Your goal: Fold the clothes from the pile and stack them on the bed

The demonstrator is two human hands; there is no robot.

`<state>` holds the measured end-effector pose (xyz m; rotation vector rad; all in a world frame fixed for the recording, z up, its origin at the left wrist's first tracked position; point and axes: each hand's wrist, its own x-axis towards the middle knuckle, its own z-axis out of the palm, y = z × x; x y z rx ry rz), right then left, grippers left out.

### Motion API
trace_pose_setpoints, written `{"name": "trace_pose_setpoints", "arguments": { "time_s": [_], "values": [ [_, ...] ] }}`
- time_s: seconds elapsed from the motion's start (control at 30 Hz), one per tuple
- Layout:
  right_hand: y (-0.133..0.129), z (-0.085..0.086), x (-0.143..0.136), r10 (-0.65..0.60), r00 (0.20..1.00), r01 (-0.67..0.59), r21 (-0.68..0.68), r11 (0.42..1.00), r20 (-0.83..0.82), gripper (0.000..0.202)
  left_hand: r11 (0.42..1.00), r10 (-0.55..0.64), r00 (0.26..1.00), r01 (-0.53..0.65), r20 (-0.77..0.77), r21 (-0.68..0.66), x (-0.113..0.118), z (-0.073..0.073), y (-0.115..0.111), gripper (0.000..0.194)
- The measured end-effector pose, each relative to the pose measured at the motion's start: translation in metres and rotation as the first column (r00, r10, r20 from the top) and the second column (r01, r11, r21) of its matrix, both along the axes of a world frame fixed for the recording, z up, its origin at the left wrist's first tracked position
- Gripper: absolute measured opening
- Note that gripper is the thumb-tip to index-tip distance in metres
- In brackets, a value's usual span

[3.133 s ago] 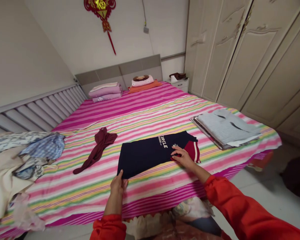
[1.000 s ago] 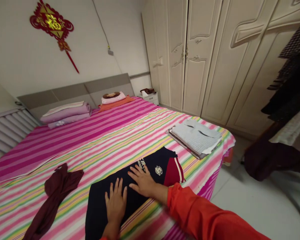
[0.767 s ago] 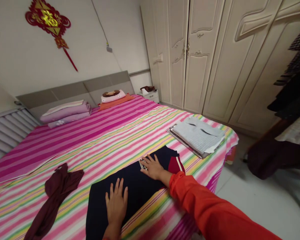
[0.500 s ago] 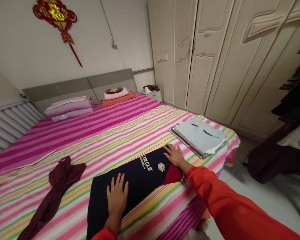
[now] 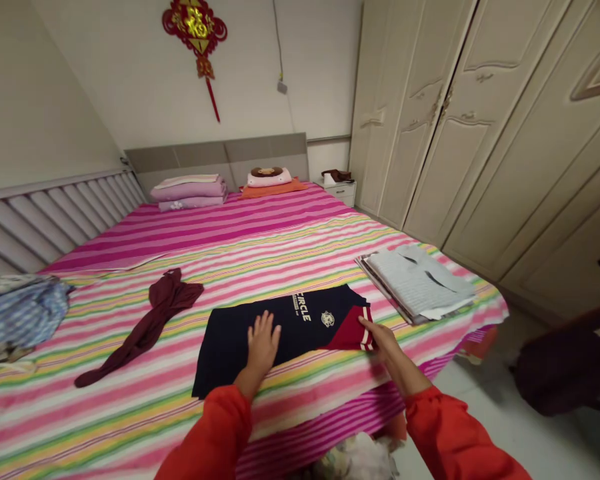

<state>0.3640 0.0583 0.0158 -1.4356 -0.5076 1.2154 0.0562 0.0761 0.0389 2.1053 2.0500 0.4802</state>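
Note:
A dark navy T-shirt (image 5: 275, 337), folded lengthwise, lies on the striped bed sheet, with white "CIRCLE" lettering and a round badge facing up. Its red sleeve (image 5: 350, 330) with white bands points toward the near edge of the bed. My left hand (image 5: 263, 343) rests flat on the navy fabric, fingers spread. At the sleeve's banded end, my right hand (image 5: 384, 339) pinches the cloth, thumb side on top and the other fingers largely hidden. To the left, a maroon garment (image 5: 153, 327) lies bunched and stretched out.
A stack of folded grey clothes (image 5: 420, 283) sits near the bed's right corner. Loose blue checked clothes (image 5: 20, 310) lie at the far left. Folded purple bedding (image 5: 190, 192) is by the headboard. A tall cream wardrobe (image 5: 460, 133) stands along the right.
My right hand has moved from lying flat at the shirt's collar end down to the red sleeve's end, taking hold there. My left hand stays on the shirt. The view has turned left.

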Motion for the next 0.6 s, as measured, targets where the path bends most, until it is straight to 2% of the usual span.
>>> {"name": "trace_pose_setpoints", "arguments": {
  "time_s": [0.07, 0.13, 0.2, 0.27, 0.37, 0.47, 0.53, 0.6],
  "values": [
    [0.001, 0.014, 0.004, 0.07, 0.996, -0.072, -0.032, 0.997, -0.049, 0.039, 0.983, -0.179, 0.983, 0.179, 0.024, 0.029, 0.029, 0.0, -0.013, 0.056],
    [0.001, 0.029, 0.005, 0.139, 0.987, -0.144, -0.053, 0.988, -0.082, 0.034, 0.948, -0.32, 0.947, 0.32, 0.019, 0.003, 0.057, -0.003, -0.027, 0.064],
    [0.002, 0.044, 0.002, 0.199, 0.975, -0.204, -0.05, 0.978, -0.097, 0.029, 0.928, -0.367, 0.93, 0.366, 0.005, -0.068, 0.078, -0.009, -0.041, 0.072],
    [0.005, 0.058, -0.005, 0.251, 0.964, -0.253, -0.019, 0.967, -0.093, 0.025, 0.928, -0.355, 0.935, 0.351, -0.013, -0.128, 0.091, -0.014, -0.052, 0.078],
    [0.016, 0.079, -0.026, 0.308, 0.95, -0.303, 0.079, 0.95, -0.059, 0.026, 0.931, -0.336, 0.942, 0.327, -0.027, -0.163, 0.096, -0.015, -0.062, 0.081],
    [0.028, 0.098, -0.058, 0.365, 0.931, -0.362, 0.201, 0.91, 0.019, 0.04, 0.926, -0.345, 0.939, 0.342, 0.01, -0.162, 0.093, -0.013, -0.067, 0.079],
    [0.032, 0.104, -0.086, 0.43, 0.878, -0.474, 0.272, 0.837, 0.208, 0.058, 0.929, -0.341, 0.939, 0.344, 0.046, -0.138, 0.09, -0.014, -0.07, 0.076],
    [0.031, 0.102, -0.116, 0.469, 0.744, -0.621, 0.232, 0.748, 0.476, 0.081, 0.936, -0.328, 0.941, 0.336, 0.088, -0.101, 0.086, -0.018, -0.073, 0.069]
  ]
}}
